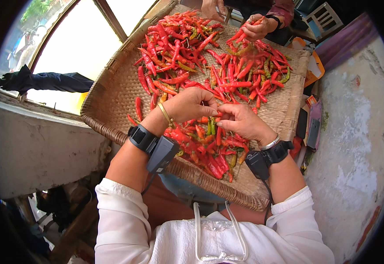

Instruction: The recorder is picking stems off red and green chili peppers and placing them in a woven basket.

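Note:
Over the middle of a woven basket tray [115, 88], my left hand [189, 104] and my right hand [243, 122] meet with fingertips nearly touching. Both are closed in a pinch on a small red chili pepper [218, 114], mostly covered by the fingers. Just below them lies a heap of red chilies [211, 156] with a few green and yellowish ones. A larger pile [174, 44] fills the far left of the tray, and another [253, 79] spreads on the right. Each of my wrists carries a bracelet and a strapped black device.
Across the tray, another person's hand [255, 28] holds red chilies; their other hand [213, 9] is beside it. A window with a dark bundled cloth [55, 82] stands left, a worn wall [350, 136] right. A pale slatted chair [323, 20] is at the back.

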A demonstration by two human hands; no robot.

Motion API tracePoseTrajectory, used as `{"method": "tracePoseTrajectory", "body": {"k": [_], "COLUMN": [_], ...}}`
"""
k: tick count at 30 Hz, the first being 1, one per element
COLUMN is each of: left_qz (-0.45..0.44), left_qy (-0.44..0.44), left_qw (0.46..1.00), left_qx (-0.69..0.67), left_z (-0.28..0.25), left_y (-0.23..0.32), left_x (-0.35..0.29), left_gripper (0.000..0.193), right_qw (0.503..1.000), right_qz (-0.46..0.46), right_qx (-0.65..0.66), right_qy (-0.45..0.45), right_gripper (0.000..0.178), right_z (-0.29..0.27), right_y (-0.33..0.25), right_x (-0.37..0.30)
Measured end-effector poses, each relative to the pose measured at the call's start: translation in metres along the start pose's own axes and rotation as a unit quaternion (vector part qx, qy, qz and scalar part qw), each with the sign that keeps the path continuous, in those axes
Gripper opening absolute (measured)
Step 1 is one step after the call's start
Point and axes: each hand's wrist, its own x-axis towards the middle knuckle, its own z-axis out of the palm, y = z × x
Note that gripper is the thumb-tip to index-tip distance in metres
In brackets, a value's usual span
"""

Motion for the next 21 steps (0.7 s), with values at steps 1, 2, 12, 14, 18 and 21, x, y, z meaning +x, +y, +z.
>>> {"method": "tracePoseTrajectory", "body": {"k": [1,2,12,14,18,21], "left_qz": [-0.011,-0.011,-0.092,-0.119,-0.182,-0.189], "left_qy": [-0.007,-0.011,0.096,0.070,0.020,0.008], "left_qw": [0.999,0.998,0.913,0.903,0.887,0.881], "left_qx": [-0.047,-0.057,0.385,0.408,0.423,0.434], "left_z": [0.002,0.003,0.013,0.018,0.024,0.025], "left_y": [0.000,-0.001,-0.039,-0.041,-0.031,-0.034], "left_x": [0.001,0.001,0.011,0.012,0.017,0.017], "left_gripper": [0.015,0.018,0.029,0.034,0.032,0.030], "right_qw": [1.000,1.000,0.894,0.892,0.962,0.982], "right_qz": [0.011,0.011,0.028,0.047,0.093,0.083], "right_qx": [0.004,0.005,0.350,0.322,0.211,0.131], "right_qy": [-0.003,-0.005,0.278,0.313,0.145,0.106], "right_gripper": [0.023,0.023,0.029,0.030,0.028,0.026], "right_z": [0.001,0.001,-0.032,-0.036,-0.023,-0.011], "right_y": [0.002,0.002,-0.007,-0.001,-0.004,-0.006], "right_x": [0.001,0.002,0.003,0.004,0.003,0.004]}}
